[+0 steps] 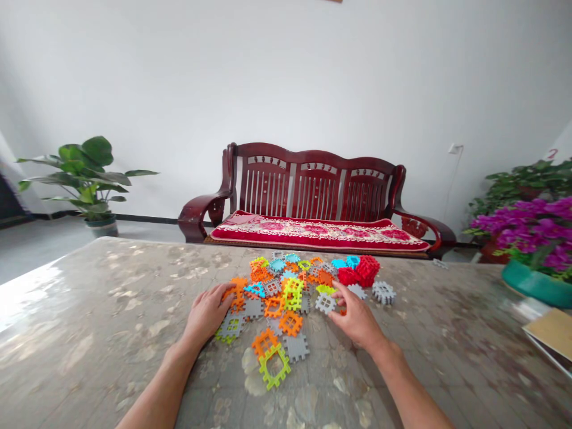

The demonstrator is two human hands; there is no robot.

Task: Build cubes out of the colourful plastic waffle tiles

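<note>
A heap of interlocking plastic building tiles in orange, grey, lime green and blue spreads over the middle of the table. My left hand (209, 310) lies at the heap's left edge, fingers stretched out, the tips at an orange tile (239, 287). Beneath that hand is a grey tile (231, 325) with a lime green one partly under it. On the right, my right hand (356, 314) has thumb and forefinger apart beside a grey window-shaped tile (326, 303). Closest to me are a lime green frame tile (274, 365) and a grey tile (296, 347).
Red tiles (367, 271) are bunched at the back right, near stacked grey tiles (384, 292). A patterned cover lies on the table (111, 333). Purple flowers in a teal pot (531, 283) and a tan booklet (549, 330) occupy the right side. Beyond stands a wooden bench (313, 182).
</note>
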